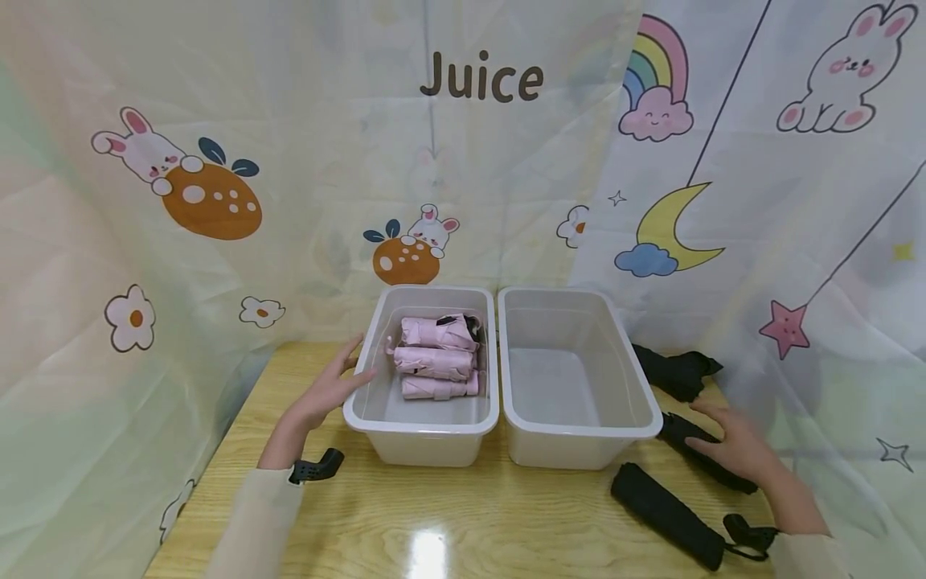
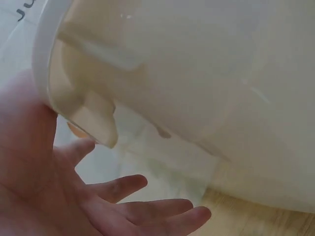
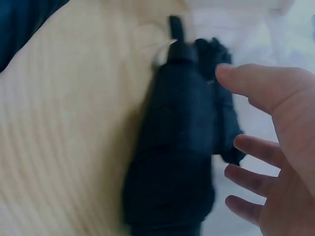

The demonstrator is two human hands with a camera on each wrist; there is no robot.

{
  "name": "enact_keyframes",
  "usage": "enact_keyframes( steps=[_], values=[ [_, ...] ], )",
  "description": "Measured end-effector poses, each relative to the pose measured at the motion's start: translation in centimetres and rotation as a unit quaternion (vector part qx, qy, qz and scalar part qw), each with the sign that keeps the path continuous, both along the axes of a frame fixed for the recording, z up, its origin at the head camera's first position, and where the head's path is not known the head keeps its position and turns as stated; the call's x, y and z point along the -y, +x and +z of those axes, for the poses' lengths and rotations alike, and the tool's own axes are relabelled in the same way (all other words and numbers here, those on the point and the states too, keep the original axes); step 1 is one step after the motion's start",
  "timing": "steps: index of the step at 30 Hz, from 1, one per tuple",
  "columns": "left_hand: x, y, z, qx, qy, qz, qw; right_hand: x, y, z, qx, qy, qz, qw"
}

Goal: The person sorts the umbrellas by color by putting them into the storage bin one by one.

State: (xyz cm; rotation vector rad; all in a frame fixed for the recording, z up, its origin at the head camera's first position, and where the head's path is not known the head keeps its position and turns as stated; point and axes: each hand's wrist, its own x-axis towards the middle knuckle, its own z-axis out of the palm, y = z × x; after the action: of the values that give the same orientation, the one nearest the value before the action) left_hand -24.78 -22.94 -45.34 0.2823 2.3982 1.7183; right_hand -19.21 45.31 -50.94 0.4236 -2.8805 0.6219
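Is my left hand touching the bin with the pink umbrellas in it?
Touching. In the head view the left hand rests with its fingers against the outer wall and rim of the left bin, which holds the pink umbrellas.

table (image 1: 463, 523): light wood, glossy glare at front edge
right bin (image 1: 579, 450): white plastic, touches the neighbouring bin
front umbrella (image 1: 665, 515): black, folded, lies on table by the right bin's front corner
far umbrella (image 1: 676, 371): black, loosely bunched, behind right bin
backdrop (image 1: 217, 201): pale curtain, bunny, flower, moon and rainbow prints, word "Juice"
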Motion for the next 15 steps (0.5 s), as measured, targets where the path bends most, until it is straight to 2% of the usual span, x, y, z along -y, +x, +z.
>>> enact_keyframes(
  steps=[6,9,15],
  values=[
    [-0.5,0.6,-0.2,0.028,0.078,-0.025,0.9963,-0.4,-0.2,-1.4,0.041,0.019,-0.005,0.999],
    [-0.7,1.1,-0.1,0.037,0.096,-0.038,0.9939,-0.5,-0.4,-1.7,0.051,0.038,-0.009,0.998],
    [-0.9,2.0,-0.6,0.048,0.111,-0.022,0.9924,-0.5,-0.4,-1.9,0.081,0.061,-0.017,0.995]
  ],
)
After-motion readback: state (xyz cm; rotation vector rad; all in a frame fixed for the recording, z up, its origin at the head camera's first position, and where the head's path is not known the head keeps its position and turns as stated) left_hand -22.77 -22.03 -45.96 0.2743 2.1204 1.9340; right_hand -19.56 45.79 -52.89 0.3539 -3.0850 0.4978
